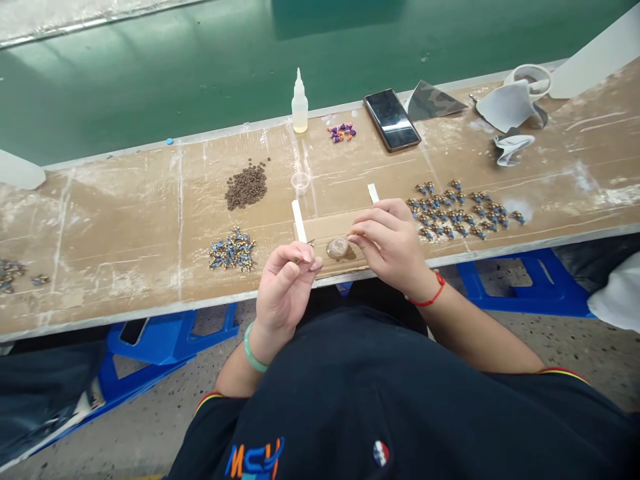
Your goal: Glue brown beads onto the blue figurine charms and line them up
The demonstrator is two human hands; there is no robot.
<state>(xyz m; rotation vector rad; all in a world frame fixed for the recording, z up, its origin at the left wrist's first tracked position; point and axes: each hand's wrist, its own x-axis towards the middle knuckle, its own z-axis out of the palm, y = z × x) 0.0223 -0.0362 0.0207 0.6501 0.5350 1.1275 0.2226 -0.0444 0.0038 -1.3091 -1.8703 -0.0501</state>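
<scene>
My left hand is closed in a pinch at the bench's front edge, with a tiny dark piece between thumb and fingertips, too small to name. Close by on its right lies a small round clear dish. Beside that dish, my right hand pinches thumb and fingers together; what they hold, if anything, I cannot make out. A white strip reaches up from behind my left fingers, and a shorter white strip shows above my right hand. Small blue-and-gold figures lie in a pile to the left and spread out to the right.
Brown discs are heaped behind the left pile. Farther back stand a dropper bottle and a clear ring-like cap, with purple-orange pieces and a phone nearby. A tape roll and crumpled sheets lie back right.
</scene>
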